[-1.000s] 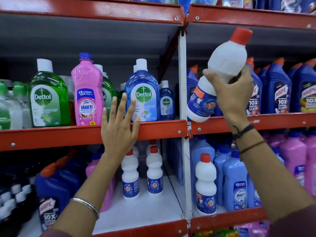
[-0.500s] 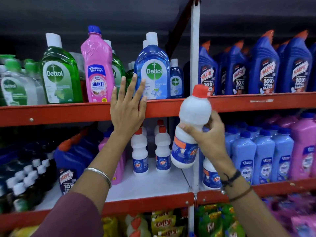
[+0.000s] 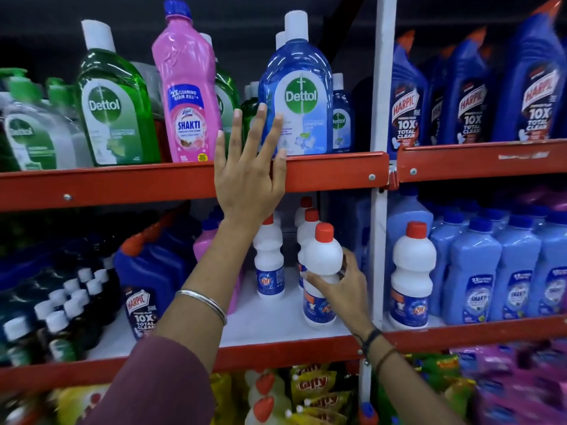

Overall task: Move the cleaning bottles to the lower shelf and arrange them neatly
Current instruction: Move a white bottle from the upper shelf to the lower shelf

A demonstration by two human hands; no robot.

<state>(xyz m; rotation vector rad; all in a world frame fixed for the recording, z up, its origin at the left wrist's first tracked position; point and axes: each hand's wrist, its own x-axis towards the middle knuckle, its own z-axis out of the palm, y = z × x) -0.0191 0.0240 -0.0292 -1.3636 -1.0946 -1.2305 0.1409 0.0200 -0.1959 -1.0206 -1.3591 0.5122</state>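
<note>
Shop racking, red metal rails; white lower shelf point(image 3: 270, 320); right hand point(image 3: 343, 289) grips waisted white bottle point(image 3: 322, 271); left hand point(image 3: 248, 176) flat, fingers spread, on rail point(image 3: 331, 171).

Packets point(image 3: 319, 391) below blurred; left forearm point(image 3: 196, 289) hides pink bottle point(image 3: 204, 246).

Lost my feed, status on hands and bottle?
Left hand open, flat on red shelf rail. Right hand gripping white bottle over lower shelf. White bottles close behind.
</note>
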